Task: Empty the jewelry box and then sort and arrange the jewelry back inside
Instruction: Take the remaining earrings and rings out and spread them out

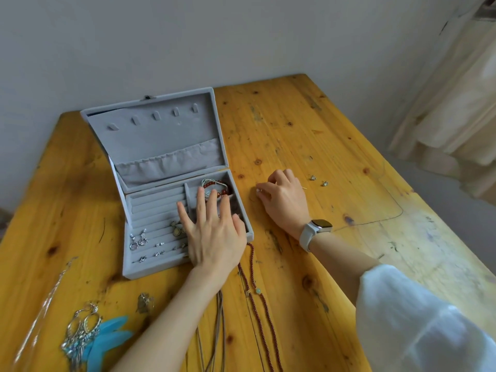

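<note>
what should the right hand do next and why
Probably lift the small piece it pinches and carry it left to the jewelry box. The right hand rests on the table with curled fingers closed on something tiny, too small to name. The left hand lies flat across the box's right compartments, steadying it. Two small earrings wait just beyond for a later trip.

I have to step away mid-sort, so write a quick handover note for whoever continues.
Left hand: open, flat over the grey velvet jewelry box.
Right hand: on the wooden table, pinching something small; cannot tell what.
Done: red bead bracelet in a compartment, silver earrings in the slots.
Left: two small studs, red bead necklace, blue feather earrings.
</note>
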